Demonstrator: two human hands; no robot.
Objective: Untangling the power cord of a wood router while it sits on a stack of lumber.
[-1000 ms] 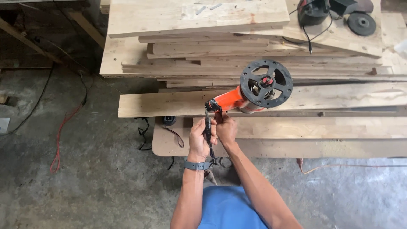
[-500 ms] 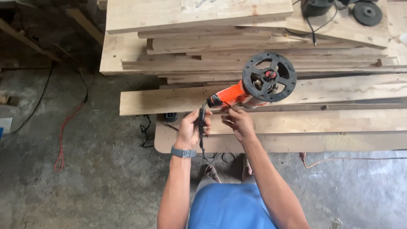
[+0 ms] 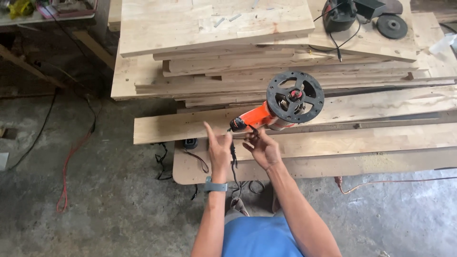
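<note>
- Both hands have drawn back a little from the tool since half a second ago: the left hand [image 3: 220, 148], which was gripping the black power cord [image 3: 233, 159], now has its fingers spread and released, index raised.
- The right hand [image 3: 263, 148] sits just below the tool's rear end, fingers loosely curled, fingertips at the cord where it leaves the body; whether they pinch the cord cannot be told.
- The orange trim router [image 3: 259, 116] lies on its side on a long wooden plank [image 3: 381, 107], its round black base plate [image 3: 295, 97] with open cut-outs turned towards the camera, the collet showing at its centre.
- The router's far side is hidden behind the base plate, and the cord drops out of sight between the forearms.
- The plank belongs to a stack of timber boards [image 3: 214, 21] serving as the work surface; the stack is cut off at the top and right edges.
- A grey wristband [image 3: 215, 187] circles the left wrist.
</note>
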